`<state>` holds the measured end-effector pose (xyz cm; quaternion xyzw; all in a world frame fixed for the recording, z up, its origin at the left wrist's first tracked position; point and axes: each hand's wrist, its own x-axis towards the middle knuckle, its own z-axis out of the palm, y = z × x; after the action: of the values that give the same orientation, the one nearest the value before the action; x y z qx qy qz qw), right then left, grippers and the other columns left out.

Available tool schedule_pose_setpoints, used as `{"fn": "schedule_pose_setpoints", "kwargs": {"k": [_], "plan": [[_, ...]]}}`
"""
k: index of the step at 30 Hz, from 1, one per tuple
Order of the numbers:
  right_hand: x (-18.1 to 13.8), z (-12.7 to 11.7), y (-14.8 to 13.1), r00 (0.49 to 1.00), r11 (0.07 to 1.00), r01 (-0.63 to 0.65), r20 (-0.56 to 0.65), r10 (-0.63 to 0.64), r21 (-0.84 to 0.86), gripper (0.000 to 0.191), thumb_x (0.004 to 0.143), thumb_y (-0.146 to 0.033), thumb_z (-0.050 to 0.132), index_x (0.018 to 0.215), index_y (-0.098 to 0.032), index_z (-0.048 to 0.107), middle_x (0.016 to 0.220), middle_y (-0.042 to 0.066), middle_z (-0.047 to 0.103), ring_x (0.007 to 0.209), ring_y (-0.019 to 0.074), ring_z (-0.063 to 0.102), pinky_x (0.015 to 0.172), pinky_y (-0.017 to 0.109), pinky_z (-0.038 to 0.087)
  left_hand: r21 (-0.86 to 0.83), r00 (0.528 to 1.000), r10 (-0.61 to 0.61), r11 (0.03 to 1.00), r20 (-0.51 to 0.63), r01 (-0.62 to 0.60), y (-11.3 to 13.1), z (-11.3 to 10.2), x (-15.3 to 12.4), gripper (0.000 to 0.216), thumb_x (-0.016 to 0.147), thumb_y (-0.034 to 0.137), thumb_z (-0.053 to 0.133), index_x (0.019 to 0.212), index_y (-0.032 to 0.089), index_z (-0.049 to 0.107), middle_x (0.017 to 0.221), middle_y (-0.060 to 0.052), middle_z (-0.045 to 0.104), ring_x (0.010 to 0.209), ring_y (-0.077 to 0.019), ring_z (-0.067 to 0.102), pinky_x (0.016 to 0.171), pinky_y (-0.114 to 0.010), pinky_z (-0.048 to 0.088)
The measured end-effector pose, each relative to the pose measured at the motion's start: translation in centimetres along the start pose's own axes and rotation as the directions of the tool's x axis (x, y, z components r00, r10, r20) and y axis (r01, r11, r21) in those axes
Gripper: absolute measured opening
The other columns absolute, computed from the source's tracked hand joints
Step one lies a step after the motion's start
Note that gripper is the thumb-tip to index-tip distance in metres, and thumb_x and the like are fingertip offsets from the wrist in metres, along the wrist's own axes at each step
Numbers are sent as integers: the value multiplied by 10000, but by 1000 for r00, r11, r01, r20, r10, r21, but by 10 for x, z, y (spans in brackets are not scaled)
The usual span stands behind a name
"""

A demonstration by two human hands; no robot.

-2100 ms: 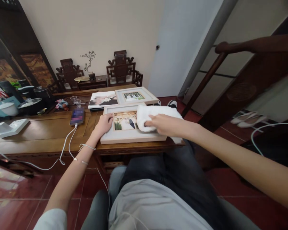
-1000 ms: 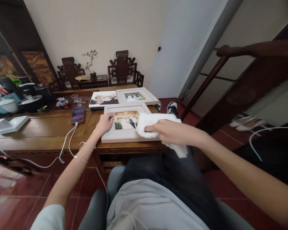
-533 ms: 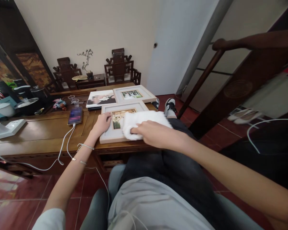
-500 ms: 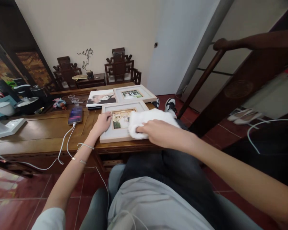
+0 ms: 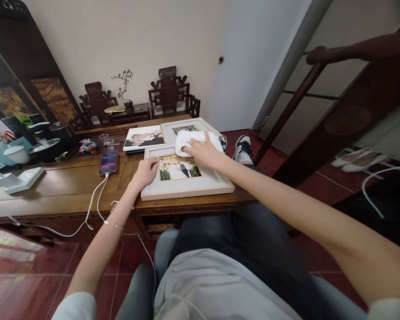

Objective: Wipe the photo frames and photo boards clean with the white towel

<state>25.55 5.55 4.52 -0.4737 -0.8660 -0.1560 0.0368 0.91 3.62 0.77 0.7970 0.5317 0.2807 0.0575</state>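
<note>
A pale-edged picture frame [image 5: 186,194] lies flat at the table's near edge, with a photo inside a wide white border. At its left side, my left hand [image 5: 146,172] grips the frame's edge with bent fingers. My right hand [image 5: 203,151] is closed on a white cloth [image 5: 186,137], pressing it over the far part of this frame. The cloth also covers part of a second picture frame [image 5: 167,129] lying just behind. To the left of that one is a white-bordered photo print [image 5: 145,137] on top of a dark stack.
Left on the wooden table [image 5: 66,186] are a phone [image 5: 108,162] with a white cable, a power strip [image 5: 28,178], a lidded pan [image 5: 45,146] and small clear cups. A dark wooden chair [image 5: 290,106] rises at right. My shoe [image 5: 242,146] shows beyond the table.
My right hand has slid the white cloth from the near right part of the frame to its far side, uncovering the photo. My left hand stays at the frame's left edge.
</note>
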Motion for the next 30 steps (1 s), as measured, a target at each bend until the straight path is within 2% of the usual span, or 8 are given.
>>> {"fn": "schedule_pose_setpoints", "kwargs": {"k": [4,7,10,13,17,23,27,30], "plan": [[-14,-8,-8,980,997,74,185,-73,3,548,792,32,467,1266,-138,683,1104,173,729,1037,294,660,1058,514,303,-6,1000,21,1000,3,-21,-3,3,1,282,929,99,534,1026,187,784,1215,-78,769,1159,-249,711,1113,-408,504],[-52,-40,-17,944,989,132,296,-146,68,508,796,16,458,1204,-137,719,1009,175,745,924,286,683,839,368,402,-3,1000,18,1000,2,-18,-5,5,0,276,925,96,532,984,184,787,1177,-82,780,1147,-251,714,1100,-390,507],[-90,-77,-28,899,977,137,393,-193,166,517,795,9,447,1192,-177,721,943,141,738,871,268,675,685,315,377,-1,1000,12,1000,-11,-12,-6,6,0,271,927,100,530,965,182,785,1166,-90,781,1156,-256,711,1088,-383,509],[-109,-93,-40,888,962,122,407,-215,243,548,773,23,441,1202,-193,706,961,121,725,876,250,663,686,296,375,7,1000,26,1000,4,-26,-7,5,-1,275,931,95,522,977,182,778,1148,-92,785,1141,-253,716,1083,-386,509],[-94,-67,-43,935,963,66,322,-151,260,587,784,26,426,1288,-169,658,1043,144,722,901,260,661,733,300,397,20,998,55,998,21,-55,-7,2,-2,270,943,102,510,992,155,770,1148,-122,778,1137,-256,716,1088,-380,500],[-16,-11,-17,993,988,-46,117,29,144,635,854,14,366,1451,-123,532,1267,221,657,1170,348,570,929,405,413,11,997,69,998,28,-70,-5,-1,-1,293,932,107,512,1022,183,780,1200,-98,769,1178,-256,701,1095,-393,507],[11,-3,-7,987,996,-29,162,16,80,657,833,38,377,1440,-127,570,1477,214,558,1361,414,430,1051,528,354,7,998,55,998,8,-55,-5,1,1,282,932,112,531,1036,184,783,1214,-91,768,1183,-261,702,1101,-411,513],[-5,-12,-12,971,993,40,229,-65,109,679,817,50,387,1417,-172,615,1433,195,608,1303,390,521,1004,486,402,8,999,43,999,1,-43,-7,4,2,275,929,112,541,1020,191,788,1210,-81,771,1181,-258,704,1108,-405,508]]}}
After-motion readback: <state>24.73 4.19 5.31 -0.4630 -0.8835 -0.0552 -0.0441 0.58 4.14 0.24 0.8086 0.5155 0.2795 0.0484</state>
